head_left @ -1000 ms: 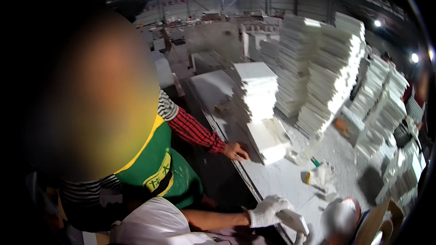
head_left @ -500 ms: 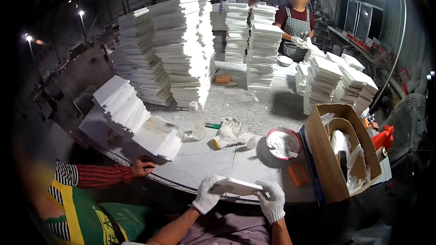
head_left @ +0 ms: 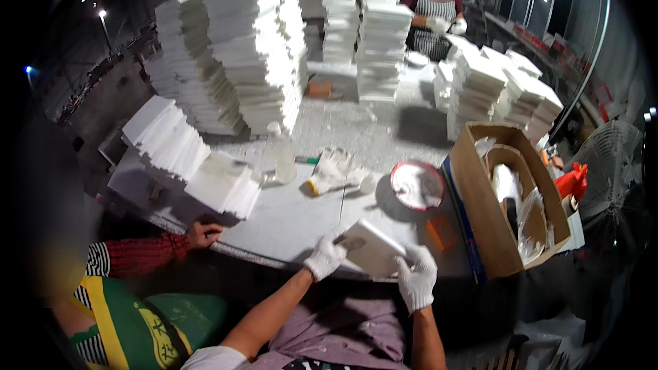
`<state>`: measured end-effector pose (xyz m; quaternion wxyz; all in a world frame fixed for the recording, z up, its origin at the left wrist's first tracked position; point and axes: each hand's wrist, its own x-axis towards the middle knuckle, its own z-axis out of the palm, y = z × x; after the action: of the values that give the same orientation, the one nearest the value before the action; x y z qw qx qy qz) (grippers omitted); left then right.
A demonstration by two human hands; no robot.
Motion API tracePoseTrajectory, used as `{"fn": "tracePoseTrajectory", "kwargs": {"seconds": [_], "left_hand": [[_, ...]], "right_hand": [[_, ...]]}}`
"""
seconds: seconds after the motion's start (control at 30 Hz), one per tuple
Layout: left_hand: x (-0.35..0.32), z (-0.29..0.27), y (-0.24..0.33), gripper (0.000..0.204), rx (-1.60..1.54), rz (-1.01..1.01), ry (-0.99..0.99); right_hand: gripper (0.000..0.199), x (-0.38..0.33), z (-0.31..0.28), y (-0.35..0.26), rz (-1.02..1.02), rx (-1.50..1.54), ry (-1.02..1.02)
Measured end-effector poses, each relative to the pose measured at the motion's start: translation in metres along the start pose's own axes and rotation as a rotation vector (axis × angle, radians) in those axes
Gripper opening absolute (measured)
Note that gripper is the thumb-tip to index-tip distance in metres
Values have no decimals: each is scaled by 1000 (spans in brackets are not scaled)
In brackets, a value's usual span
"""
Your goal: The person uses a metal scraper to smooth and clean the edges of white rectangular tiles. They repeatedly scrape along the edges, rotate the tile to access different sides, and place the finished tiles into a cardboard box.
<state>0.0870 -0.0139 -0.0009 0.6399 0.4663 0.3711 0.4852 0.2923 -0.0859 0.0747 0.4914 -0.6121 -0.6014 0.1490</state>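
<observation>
Both of my hands wear white knit gloves and grip one white tile (head_left: 377, 252) over the near table edge. My left hand (head_left: 325, 258) closes on its left side, by a greyish patch on its face. On the right side, my right hand (head_left: 417, 278) pinches the edge. The tile's broad face is tilted toward me. Beyond it lie a pair of white gloves (head_left: 332, 177) with a yellow cuff, a clear bottle (head_left: 282, 161) and a red-rimmed bowl (head_left: 417, 188) of white paste. An orange block (head_left: 441, 233) rests to the right.
Tall tile stacks (head_left: 250, 55) rise at the back left, lower ones (head_left: 476, 85) at the right. A short slanted stack (head_left: 168, 138) stands nearer left. An open cardboard box (head_left: 473, 199) fills the right side. A co-worker's hand (head_left: 204, 233) rests at the left table edge.
The tile has turned from nearly edge-on to showing its broad face, and my hands have turned with it. The whole view has shifted, with the table now higher in it.
</observation>
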Motion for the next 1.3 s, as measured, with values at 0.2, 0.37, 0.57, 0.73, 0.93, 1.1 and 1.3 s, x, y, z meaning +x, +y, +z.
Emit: {"fn": "tracePoseTrajectory", "kwargs": {"seconds": [0.2,0.37,0.57,0.73,0.93,1.1,1.3], "left_hand": [[16,-6,-4,38,-33,0,-119],[24,4,-3,39,-1,3,-156],[16,1,3,41,-125,-153,-204],[58,-26,-111,39,-909,-319,-264],[67,-23,-106,38,-963,-415,-185],[65,-25,-117,45,-904,-308,-182],[69,-2,-98,44,-657,-248,-117]], "right_hand": [[30,-3,2,3,40,-54,-17],[31,-3,2,11,29,-70,24],[27,-3,8,-2,76,-15,-1],[30,-19,19,11,278,350,-13],[29,-7,18,-42,127,-7,-33],[27,-4,19,-49,132,-14,-44],[28,-5,17,-39,134,-21,-15]]}}
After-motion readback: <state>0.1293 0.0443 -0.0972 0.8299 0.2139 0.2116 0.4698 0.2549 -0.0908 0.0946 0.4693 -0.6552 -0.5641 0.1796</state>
